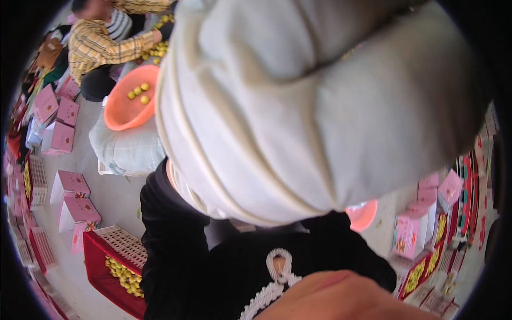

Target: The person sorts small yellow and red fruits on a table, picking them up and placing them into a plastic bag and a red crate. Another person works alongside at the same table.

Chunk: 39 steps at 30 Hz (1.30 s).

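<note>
A big pale cloth (248, 120), blurred and creased, fills the middle and upper right, very near the camera; it may be a gloved hand or a cloth, I cannot tell which. Neither of my hands shows clearly, though my black sleeve (172, 212) is raised against its lower left edge. Left of it, an orange plastic basin (128, 114) holds several yellow-green round fruits (145, 100) and rests on a cloth-covered padded seat or crate (124, 148). Below is my black top (236, 268) with white beaded trim.
A co-worker in a yellow plaid shirt (90, 48) reaches towards fruit at the upper left. Pink cartons (82, 212) stand on the left floor, more pink cartons (412, 232) at right. A red-lined crate (94, 256) of fruit sits lower left, another orange basin (364, 216) right.
</note>
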### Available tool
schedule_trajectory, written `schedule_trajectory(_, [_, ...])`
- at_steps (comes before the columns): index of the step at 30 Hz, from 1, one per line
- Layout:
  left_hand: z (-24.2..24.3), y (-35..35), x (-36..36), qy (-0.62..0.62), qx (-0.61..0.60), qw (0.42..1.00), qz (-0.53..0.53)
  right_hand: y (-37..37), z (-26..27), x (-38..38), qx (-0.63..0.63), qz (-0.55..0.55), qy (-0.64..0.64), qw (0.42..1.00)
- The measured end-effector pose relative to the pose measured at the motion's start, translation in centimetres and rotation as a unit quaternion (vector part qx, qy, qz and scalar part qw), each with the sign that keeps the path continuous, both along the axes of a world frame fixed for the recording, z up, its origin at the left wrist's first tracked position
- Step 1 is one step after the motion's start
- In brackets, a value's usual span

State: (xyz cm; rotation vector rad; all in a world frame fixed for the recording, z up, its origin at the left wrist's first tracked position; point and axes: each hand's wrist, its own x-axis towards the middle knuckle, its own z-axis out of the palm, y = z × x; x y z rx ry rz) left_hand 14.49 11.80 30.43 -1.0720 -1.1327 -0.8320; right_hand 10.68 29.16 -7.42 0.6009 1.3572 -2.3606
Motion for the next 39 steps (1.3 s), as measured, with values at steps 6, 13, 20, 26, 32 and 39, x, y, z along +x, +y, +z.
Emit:
schedule_trajectory(6, [1.4, -1.1, 1.6, 0.000, -0.007, 0.999, 0.036, 0.4, 0.0, -0.6, -0.002, 0.033, 0.006, 0.999])
schedule_trajectory(13, [-7.7, -2.9, -6.0, -0.233, -0.100, 0.952, 0.170, 5.2, 4.0, -3.4, 0.059, -0.043, 0.060, 0.995])
schedule_trajectory(20, [-26.4, -10.9, -12.3, -0.622, -0.381, 0.574, 0.373, 12.4, 4.1, -9.0, 0.406, -0.050, 0.123, 0.904])
schedule_trajectory(26, [-32.5, -15.0, -16.9, -0.807, -0.121, 0.420, 0.397, 15.1, 2.4, -11.9, 0.629, 0.039, 0.068, 0.774])
schedule_trajectory(32, [-36.2, -17.5, -20.5, -0.779, -0.022, 0.472, 0.412, 13.7, 3.6, -13.4, 0.637, 0.001, 0.009, 0.771])
schedule_trajectory(39, [-36.9, -16.3, -23.9, -0.782, -0.113, 0.555, 0.259, 11.1, 5.2, -16.0, 0.707, 0.115, -0.010, 0.698])
